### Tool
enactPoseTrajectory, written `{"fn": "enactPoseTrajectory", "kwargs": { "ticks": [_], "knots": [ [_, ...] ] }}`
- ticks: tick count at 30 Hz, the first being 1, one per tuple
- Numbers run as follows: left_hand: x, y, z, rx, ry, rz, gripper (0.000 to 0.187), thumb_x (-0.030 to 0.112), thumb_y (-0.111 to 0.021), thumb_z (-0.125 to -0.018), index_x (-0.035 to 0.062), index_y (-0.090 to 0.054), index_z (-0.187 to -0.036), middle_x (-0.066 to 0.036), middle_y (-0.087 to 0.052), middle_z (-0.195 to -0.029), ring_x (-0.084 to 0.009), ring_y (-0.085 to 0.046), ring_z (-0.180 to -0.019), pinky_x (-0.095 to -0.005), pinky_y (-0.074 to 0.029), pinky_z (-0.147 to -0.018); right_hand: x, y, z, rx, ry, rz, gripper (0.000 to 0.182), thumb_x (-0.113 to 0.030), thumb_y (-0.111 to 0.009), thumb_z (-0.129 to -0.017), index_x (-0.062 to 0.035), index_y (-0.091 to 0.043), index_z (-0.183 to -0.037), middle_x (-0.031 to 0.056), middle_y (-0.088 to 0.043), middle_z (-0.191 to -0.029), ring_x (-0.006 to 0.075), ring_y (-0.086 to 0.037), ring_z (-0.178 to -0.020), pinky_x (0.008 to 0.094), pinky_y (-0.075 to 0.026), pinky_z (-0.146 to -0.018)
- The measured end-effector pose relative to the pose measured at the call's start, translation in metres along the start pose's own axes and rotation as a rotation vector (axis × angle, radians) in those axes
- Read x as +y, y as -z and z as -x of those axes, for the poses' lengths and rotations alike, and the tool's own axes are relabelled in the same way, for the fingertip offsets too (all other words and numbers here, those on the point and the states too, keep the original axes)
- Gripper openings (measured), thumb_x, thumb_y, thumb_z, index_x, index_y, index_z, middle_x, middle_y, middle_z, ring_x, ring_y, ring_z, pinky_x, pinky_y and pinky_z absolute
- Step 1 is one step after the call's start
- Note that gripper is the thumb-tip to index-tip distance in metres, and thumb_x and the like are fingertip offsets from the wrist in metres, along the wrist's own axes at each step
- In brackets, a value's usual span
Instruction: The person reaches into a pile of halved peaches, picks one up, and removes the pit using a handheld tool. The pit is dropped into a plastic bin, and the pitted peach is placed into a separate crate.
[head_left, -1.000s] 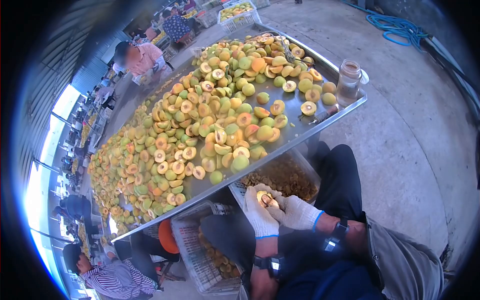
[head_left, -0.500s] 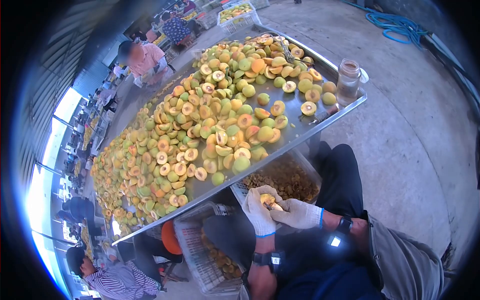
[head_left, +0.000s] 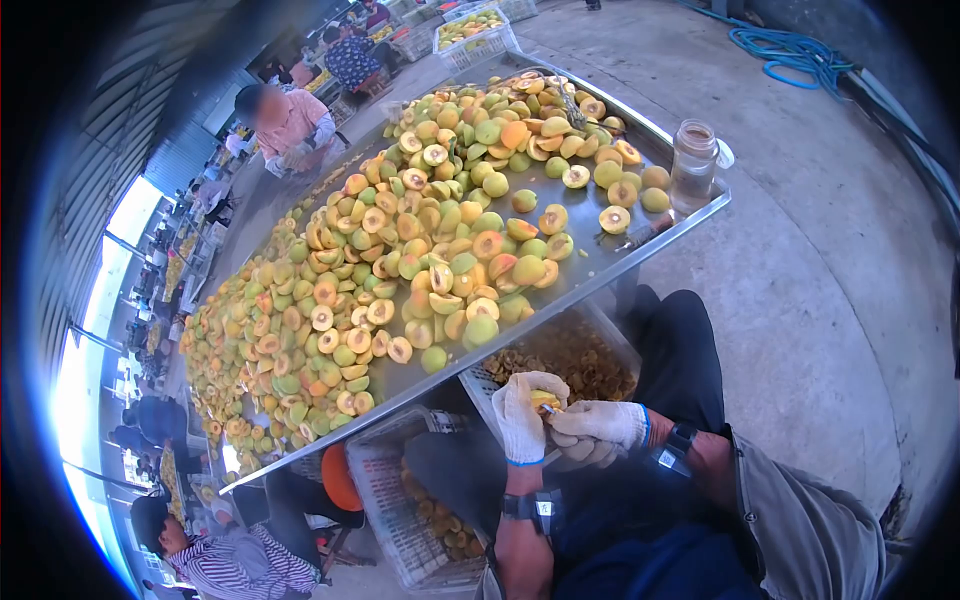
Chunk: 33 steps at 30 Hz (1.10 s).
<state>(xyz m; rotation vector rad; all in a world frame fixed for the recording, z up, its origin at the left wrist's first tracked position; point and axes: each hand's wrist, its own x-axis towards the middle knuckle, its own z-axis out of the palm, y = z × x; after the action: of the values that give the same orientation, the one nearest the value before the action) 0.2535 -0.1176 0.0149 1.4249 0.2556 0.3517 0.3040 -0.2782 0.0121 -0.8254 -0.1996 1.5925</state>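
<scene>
My left hand [head_left: 521,420], in a white knit glove with a blue cuff, is closed round a yellow peach half [head_left: 545,399]. Just right of it, my gloved right hand [head_left: 602,424] is closed on a thin metal-tipped tool [head_left: 549,409]. The tool's tip meets the cut face of the fruit; its handle is hidden in the glove. Both hands are in front of a white crate [head_left: 480,390] holding brown peach pits and scraps [head_left: 600,372]. Beyond it, halved yellow-green peaches [head_left: 410,240] lie heaped on a metal table [head_left: 600,262].
A clear plastic bottle [head_left: 693,168] stands at the table's right corner. Below the table's front edge, another white crate [head_left: 375,470] holds peach halves. Co-workers sit at the left, one in a pink shirt [head_left: 295,120], another in stripes [head_left: 240,565]. A blue hose [head_left: 790,50] lies coiled on the floor.
My right hand has turned and shifted slightly right and down, and the metal tip now shows at the fruit. My left hand stays almost in place with the peach half.
</scene>
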Motion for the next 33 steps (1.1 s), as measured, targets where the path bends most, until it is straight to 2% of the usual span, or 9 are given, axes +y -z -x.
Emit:
{"fn": "enactPoseTrajectory", "kwargs": {
  "ticks": [3, 5, 15, 17, 18, 23, 28, 31, 33],
  "knots": [
    [-0.004, 0.003, 0.0, 0.01, -0.009, -0.032, 0.062, 0.041, -0.04, -0.113, -0.0039, -0.073, -0.085, -0.011, -0.073, -0.076, -0.0183, -0.067, -0.066, -0.03, -0.053, -0.065, -0.004, 0.004, -0.002, -0.076, -0.054, -0.016, 0.046, -0.052, -0.05, -0.107, -0.019, -0.05, -0.075, -0.008, -0.043, -0.061, 0.0023, -0.036, -0.046, 0.021, -0.026, -0.038],
    [0.0, 0.002, 0.002, 0.035, 0.041, -0.017, 0.062, 0.042, -0.04, -0.113, -0.0041, -0.073, -0.087, -0.011, -0.073, -0.077, -0.0182, -0.068, -0.067, -0.0301, -0.054, -0.066, -0.013, -0.008, 0.001, 0.236, -0.026, 0.405, 0.046, -0.055, -0.054, -0.105, -0.0181, -0.055, -0.078, -0.0079, -0.046, -0.062, 0.0024, -0.04, -0.046, 0.0211, -0.029, -0.038],
    [-0.007, 0.003, 0.005, 0.031, 0.047, -0.246, 0.064, 0.042, -0.038, -0.114, -0.0056, -0.074, -0.092, -0.011, -0.073, -0.08, -0.0192, -0.067, -0.072, -0.0325, -0.053, -0.069, -0.018, 0.007, 0.004, 0.227, -0.091, 0.608, 0.052, -0.059, -0.054, -0.102, -0.0112, -0.073, -0.104, -0.0059, -0.055, -0.069, 0.004, -0.052, -0.053, 0.0205, -0.04, -0.045],
    [-0.01, 0.005, 0.005, 0.044, 0.078, -0.262, 0.064, 0.043, -0.038, -0.114, -0.0058, -0.074, -0.092, -0.012, -0.073, -0.081, -0.0189, -0.067, -0.072, -0.0327, -0.053, -0.069, -0.019, 0.011, 0.001, 0.282, -0.068, 0.808, 0.056, -0.058, -0.054, -0.102, -0.006, -0.074, -0.112, 0.0046, -0.067, -0.077, 0.0163, -0.064, -0.063, 0.0311, -0.052, -0.058],
    [-0.011, 0.006, 0.004, 0.055, 0.104, -0.279, 0.064, 0.043, -0.038, -0.114, -0.006, -0.074, -0.092, -0.012, -0.072, -0.081, -0.0186, -0.066, -0.073, -0.0329, -0.053, -0.069, -0.017, 0.013, -0.001, 0.285, -0.066, 0.806, 0.056, -0.058, -0.054, -0.102, -0.006, -0.074, -0.112, 0.0046, -0.067, -0.077, 0.0163, -0.064, -0.063, 0.0311, -0.052, -0.058],
    [-0.029, 0.005, -0.001, 0.198, 0.236, -0.248, 0.064, 0.044, -0.038, -0.114, -0.0054, -0.074, -0.093, -0.012, -0.072, -0.081, -0.019, -0.065, -0.073, -0.034, -0.053, -0.07, -0.006, 0.023, -0.013, 0.39, 0.17, 1.087, 0.053, -0.047, -0.055, -0.103, 0.0006, -0.07, -0.12, 0.025, -0.074, -0.102, 0.0437, -0.071, -0.091, 0.0479, -0.053, -0.088],
    [-0.035, 0.0, -0.001, 0.307, 0.333, -0.291, 0.068, 0.049, -0.037, -0.113, -0.0054, -0.074, -0.093, -0.012, -0.072, -0.081, -0.0207, -0.066, -0.069, -0.0343, -0.054, -0.066, -0.006, 0.02, -0.016, 0.496, 0.143, 1.301, 0.045, -0.044, -0.054, -0.103, -0.0035, -0.069, -0.116, 0.0245, -0.074, -0.099, 0.0448, -0.071, -0.094, 0.0507, -0.054, -0.085],
    [-0.042, 0.005, -0.006, 0.431, 0.164, -0.54, 0.071, 0.054, -0.037, -0.112, -0.0037, -0.074, -0.093, -0.011, -0.069, -0.076, -0.0207, -0.065, -0.065, -0.033, -0.054, -0.06, -0.011, 0.018, -0.014, 0.596, 0.077, 1.438, 0.042, -0.044, -0.053, -0.103, -0.0069, -0.067, -0.117, 0.0234, -0.074, -0.097, 0.0443, -0.071, -0.094, 0.0528, -0.055, -0.084],
    [-0.028, 0.013, -0.008, 0.475, 0.408, -0.219, 0.067, 0.054, -0.037, -0.11, -0.0018, -0.07, -0.094, -0.009, -0.065, -0.071, -0.0201, -0.062, -0.061, -0.0309, -0.048, -0.054, -0.01, 0.02, -0.013, 0.657, 0.045, 1.491, 0.041, -0.045, -0.054, -0.103, -0.0086, -0.066, -0.117, 0.0228, -0.074, -0.096, 0.0439, -0.072, -0.094, 0.0535, -0.055, -0.084]
  ]
}}
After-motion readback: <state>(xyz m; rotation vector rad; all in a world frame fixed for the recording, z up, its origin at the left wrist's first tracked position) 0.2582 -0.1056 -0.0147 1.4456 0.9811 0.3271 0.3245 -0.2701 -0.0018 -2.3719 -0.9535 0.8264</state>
